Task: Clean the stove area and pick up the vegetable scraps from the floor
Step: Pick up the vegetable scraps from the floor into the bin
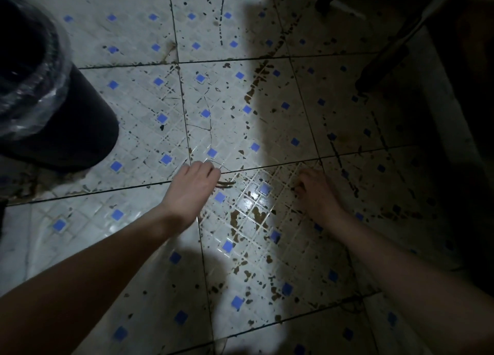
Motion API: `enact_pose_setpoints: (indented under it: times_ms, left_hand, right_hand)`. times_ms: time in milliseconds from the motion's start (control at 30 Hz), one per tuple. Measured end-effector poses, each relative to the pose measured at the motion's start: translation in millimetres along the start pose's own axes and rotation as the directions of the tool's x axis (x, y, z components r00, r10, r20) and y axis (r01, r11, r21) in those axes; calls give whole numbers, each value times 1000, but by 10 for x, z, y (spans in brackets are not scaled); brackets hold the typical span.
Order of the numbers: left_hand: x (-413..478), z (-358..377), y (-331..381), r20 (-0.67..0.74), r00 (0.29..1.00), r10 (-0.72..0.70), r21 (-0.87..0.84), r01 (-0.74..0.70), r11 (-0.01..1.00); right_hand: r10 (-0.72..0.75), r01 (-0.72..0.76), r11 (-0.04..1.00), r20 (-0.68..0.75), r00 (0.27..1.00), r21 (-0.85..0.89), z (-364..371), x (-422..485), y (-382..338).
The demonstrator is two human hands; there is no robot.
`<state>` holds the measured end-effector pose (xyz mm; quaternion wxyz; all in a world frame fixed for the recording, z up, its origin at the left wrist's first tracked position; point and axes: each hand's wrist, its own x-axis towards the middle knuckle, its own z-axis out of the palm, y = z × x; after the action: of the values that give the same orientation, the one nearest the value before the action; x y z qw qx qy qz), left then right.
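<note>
Low over the stained floor [133, 47], the left hand [193, 185] pinches brown scraps [227, 184], the right hand [314, 190] curls in shadow, its hold unclear; pickup seems only underway.

the bin [69, 130] stood on the floor [133, 60], far left. nearer, at centre, a scrap [226, 184] jutted rightward from the left hand [192, 186]; the right hand [315, 191] lay right of it. furniture legs [385, 63] stood behind, far right.
</note>
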<state>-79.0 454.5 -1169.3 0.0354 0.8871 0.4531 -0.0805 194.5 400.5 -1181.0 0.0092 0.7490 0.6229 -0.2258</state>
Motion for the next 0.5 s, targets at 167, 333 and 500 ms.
enact_pose_setpoints:
  times_ms: [167, 333, 500]
  left_hand:
    - [-101, -22, -193, -11, 999, -42, 36, 43, 998]
    - [-192, -86, -321, -6, 997, -75, 77, 75, 994]
    - [-279, -195, -420, 32, 995, -98, 115, 94, 989]
  right_hand:
    - [-56, 57, 998, -59, 997, 15, -78, -27, -146]
    - [-71, 73, 997, -115, 991, 13, -161, -37, -251]
    - [-99, 98, 995, -105, 990, -16, -254, -37, -373]
